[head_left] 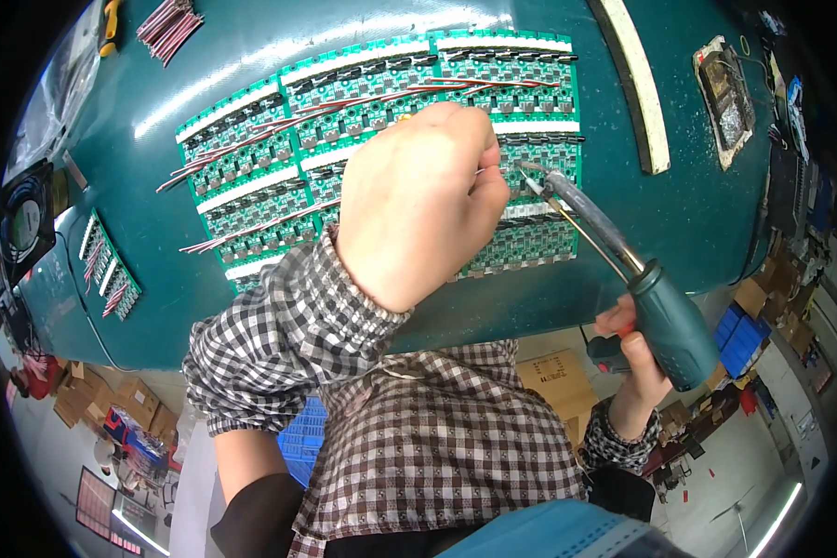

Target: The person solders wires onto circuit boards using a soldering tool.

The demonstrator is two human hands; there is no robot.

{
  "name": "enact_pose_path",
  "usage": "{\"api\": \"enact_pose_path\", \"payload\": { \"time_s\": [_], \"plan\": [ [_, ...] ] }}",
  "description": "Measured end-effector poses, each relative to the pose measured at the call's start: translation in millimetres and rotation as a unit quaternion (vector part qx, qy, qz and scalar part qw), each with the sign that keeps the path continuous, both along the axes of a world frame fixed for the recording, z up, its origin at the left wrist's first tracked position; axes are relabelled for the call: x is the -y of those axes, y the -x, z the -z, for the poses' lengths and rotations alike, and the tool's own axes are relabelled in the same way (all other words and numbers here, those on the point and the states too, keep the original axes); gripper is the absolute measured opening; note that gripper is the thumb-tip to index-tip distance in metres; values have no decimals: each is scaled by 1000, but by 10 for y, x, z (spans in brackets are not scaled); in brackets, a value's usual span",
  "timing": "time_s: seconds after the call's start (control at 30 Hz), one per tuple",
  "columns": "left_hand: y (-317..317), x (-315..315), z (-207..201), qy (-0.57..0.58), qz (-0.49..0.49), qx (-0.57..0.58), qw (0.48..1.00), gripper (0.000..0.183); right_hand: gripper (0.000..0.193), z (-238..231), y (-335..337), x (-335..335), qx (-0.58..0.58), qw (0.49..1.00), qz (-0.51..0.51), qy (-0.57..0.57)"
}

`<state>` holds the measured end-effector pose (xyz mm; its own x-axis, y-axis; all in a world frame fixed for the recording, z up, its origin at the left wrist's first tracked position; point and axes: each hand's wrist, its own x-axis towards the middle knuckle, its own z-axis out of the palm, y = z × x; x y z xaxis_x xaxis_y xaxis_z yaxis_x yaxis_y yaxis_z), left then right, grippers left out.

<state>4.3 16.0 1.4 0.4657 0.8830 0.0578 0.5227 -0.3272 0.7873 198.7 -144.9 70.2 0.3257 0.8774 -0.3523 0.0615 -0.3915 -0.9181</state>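
My right hand (640,365) grips a green-handled soldering gun (676,325) at the lower right, a finger by its trigger. The gun's metal barrel and thin feed tube slant up and left. Its tip is over the right part of the green circuit boards (534,244), close to the fingers of my left hand (423,200). That left hand is closed in a pinch above the boards, its back hiding several of them. What it pinches is hidden. Thin red, white and black wires (344,104) lie across the board rows.
A bundle of wires (168,26) and a yellow-handled tool (111,28) lie at the far left. A smaller wired board (108,265) rests at left, near a black fan (23,214). At right are a pale curved strip (654,139) and a soldering-residue tray (724,102).
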Motion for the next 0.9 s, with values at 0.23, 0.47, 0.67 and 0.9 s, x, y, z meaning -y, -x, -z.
{"api": "enact_pose_path", "payload": {
  "time_s": [0.23,0.47,0.67,0.9],
  "plan": [
    [9,-6,8,-1,3,-6,1000,12,38,19,-31,9,-15,1000,1,-5],
    [26,9,20,-14,13,-21,1000,12,44,64,-18,40,-1,1000,6,1],
    [20,29,-4,0,4,0,1000,12,46,59,-70,70,-38,999,-3,7],
    [12,33,10,-17,2,5,1000,12,44,60,-65,60,-41,999,-19,9]
  ]
}}
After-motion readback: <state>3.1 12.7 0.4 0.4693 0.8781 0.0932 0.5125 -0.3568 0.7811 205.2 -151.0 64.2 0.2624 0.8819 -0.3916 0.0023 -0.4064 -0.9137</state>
